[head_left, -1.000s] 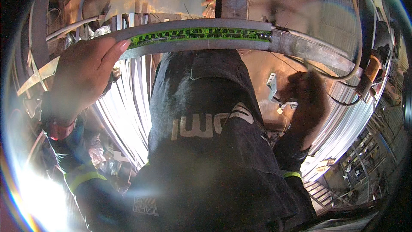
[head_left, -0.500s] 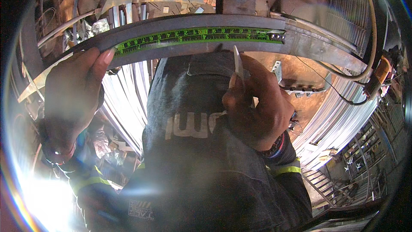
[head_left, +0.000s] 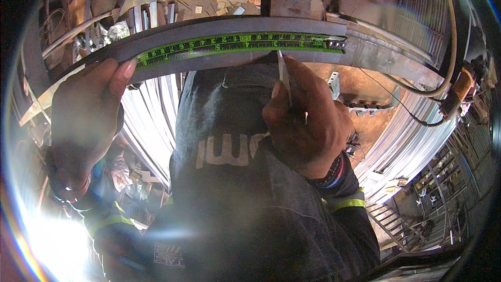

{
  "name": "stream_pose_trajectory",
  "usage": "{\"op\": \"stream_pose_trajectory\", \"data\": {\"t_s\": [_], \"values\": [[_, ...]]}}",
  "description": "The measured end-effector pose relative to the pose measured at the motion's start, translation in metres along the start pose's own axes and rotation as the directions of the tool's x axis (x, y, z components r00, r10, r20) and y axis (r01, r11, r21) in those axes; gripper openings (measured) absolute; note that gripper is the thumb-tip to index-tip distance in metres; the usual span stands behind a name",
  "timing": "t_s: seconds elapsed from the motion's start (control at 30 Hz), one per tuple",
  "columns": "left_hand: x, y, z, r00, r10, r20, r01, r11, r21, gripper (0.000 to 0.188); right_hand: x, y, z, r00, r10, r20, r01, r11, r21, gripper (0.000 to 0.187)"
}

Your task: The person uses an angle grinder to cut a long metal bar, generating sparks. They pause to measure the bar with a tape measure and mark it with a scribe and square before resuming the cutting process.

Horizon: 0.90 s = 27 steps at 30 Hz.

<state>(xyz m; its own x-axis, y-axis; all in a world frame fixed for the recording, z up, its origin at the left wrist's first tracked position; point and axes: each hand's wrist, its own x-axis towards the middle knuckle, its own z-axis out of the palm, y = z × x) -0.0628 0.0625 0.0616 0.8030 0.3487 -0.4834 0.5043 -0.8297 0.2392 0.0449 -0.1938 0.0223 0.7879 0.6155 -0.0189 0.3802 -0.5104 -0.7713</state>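
The tape point(head_left: 240, 43) lies along the bar point(head_left: 250, 25) — left hand point(head_left: 86, 112) pinching it, right hand point(head_left: 310, 122) gripping a sliver point(head_left: 283, 74) — any mark unclear.

- Left hand point(head_left: 86, 112), right hand point(head_left: 313, 122): two, both bare.
- Green tape-measure blade point(head_left: 216, 45): one.
- Pale pointed stick point(head_left: 284, 77): one.
- Flat metal bar point(head_left: 250, 25): one under blade.
- Left stack point(head_left: 148, 120), right stack point(head_left: 407, 151) of metal strips: two; strips uncountable.

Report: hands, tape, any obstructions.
Left hand at tape measure, left side; grip partly hidden. Right hand pinching pale pointed piece, tip at tape's edge. Tape along metal bar, nothing across it.
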Motion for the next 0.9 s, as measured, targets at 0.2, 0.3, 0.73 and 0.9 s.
{"op": "stream_pose_trajectory", "data": {"t_s": [0.2, 0.3, 0.73, 0.9], "values": [[-0.004, 0.003, -0.006, 1.0, 0.026, -0.016, -0.026, 0.999, -0.018, 0.031, -0.001, 0.005, -0.001, 0.998, -0.066, 0.019, 0.064, 0.996, 0.067, 0.051], [-0.007, -0.012, 0.009, 0.986, 0.131, -0.103, -0.126, 0.991, 0.046, 0.032, 0.001, 0.003, -0.005, 0.993, -0.07, 0.093, 0.07, 0.998, 0.0, 0.059], [-0.003, -0.007, -0.009, 0.995, -0.008, 0.098, 0.009, 1.0, -0.014, 0.034, -0.034, -0.024, -0.092, 0.894, 0.401, -0.199, -0.337, 0.896, 0.289, 0.032], [0.002, 0.023, -0.032, 0.999, 0.048, 0.001, -0.042, 0.895, -0.444, 0.053, -0.046, -0.005, -0.105, 0.837, 0.371, -0.402, -0.039, 0.774, 0.632, 0.025]]}}
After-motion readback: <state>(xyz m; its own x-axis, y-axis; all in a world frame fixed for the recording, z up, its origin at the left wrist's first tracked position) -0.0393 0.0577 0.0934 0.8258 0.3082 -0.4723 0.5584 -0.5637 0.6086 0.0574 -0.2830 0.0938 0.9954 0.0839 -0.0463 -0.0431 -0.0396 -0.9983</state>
